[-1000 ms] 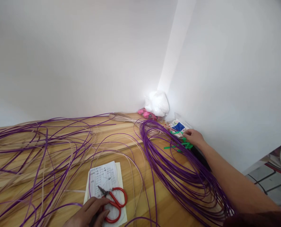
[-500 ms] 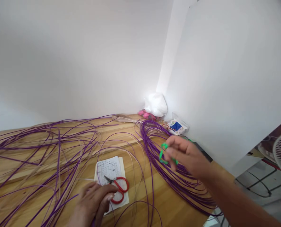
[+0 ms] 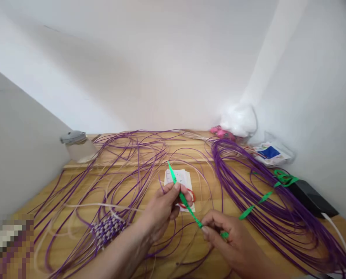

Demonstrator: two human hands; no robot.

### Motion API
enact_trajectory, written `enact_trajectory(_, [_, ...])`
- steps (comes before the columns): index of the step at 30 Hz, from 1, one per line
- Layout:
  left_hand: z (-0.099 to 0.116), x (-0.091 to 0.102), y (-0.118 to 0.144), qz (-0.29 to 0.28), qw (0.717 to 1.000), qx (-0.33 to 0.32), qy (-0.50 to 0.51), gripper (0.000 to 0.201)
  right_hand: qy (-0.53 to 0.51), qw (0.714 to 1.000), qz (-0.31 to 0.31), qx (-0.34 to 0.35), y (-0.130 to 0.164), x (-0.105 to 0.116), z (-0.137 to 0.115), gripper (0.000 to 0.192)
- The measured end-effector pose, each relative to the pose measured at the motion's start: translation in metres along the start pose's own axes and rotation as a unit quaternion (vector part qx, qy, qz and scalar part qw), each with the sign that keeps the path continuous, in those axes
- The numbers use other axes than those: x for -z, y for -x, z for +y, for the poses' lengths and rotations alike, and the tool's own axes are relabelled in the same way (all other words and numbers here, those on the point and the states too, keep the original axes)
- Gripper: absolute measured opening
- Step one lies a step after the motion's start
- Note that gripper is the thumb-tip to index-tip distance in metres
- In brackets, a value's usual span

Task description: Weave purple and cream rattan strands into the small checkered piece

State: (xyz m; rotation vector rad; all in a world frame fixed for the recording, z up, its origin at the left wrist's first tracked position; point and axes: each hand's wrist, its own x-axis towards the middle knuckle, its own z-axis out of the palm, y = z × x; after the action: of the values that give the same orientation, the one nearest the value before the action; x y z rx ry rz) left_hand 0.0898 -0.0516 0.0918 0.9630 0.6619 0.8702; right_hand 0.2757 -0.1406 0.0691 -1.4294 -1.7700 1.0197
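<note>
the green strip (image 3: 185, 200) lay slanted between the two hands over the middle of the surface (image 3: 206, 205), its pointed far end standing free. the left hand (image 3: 163, 205) was closed in a pinch on it; the right hand (image 3: 224, 234), thumb against curled fingers, gripped it nearer. more green trailed to the right, over the purple coil (image 3: 263, 201), to a green bunch (image 3: 285, 178); whether it was one piece could not be told, as the right hand hid the join.

as for progress, the strip seemed drawn out, yet was not visibly tied around or fixed to anything. the checked woven piece (image 3: 109, 229), near left, looked partly done: a small block was plaited, while long purple and pale strands still ran loose, apparently left unworked.

beyond the left hand were paper (image 3: 177, 176) and a red handle (image 3: 194, 195), partly hidden. a lidded container (image 3: 80, 147) stood far left; a white bag (image 3: 239, 121), pink bundle (image 3: 222, 132) and clear packet (image 3: 269, 152) sat far right, near a black box (image 3: 312, 198). pale walls (image 3: 161, 69) rose behind.
</note>
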Motion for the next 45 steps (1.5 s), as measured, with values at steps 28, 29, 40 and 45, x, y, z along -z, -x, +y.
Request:
enact_trajectory(28, [0.080,0.000,0.063,-0.052,0.986,-0.150,-0.045,0.028,-0.124,0.989,-0.082,0.021,-0.015,-0.036,-0.047,0.060])
enact_trajectory(29, [0.078,-0.003,0.065,-0.057,0.987,-0.141,-0.047,0.029,-0.153,0.983,-0.097,0.036,-0.016,-0.039,-0.056,0.061])
enact_trajectory(40, [0.082,0.007,0.080,-0.033,0.988,-0.145,-0.033,0.027,-0.319,0.933,-0.157,-0.049,-0.014,-0.058,-0.068,0.032])
enact_trajectory(45, [0.076,0.015,0.078,-0.018,0.989,-0.143,-0.025,0.027,-0.247,0.956,-0.150,-0.044,-0.012,-0.068,-0.070,0.040])
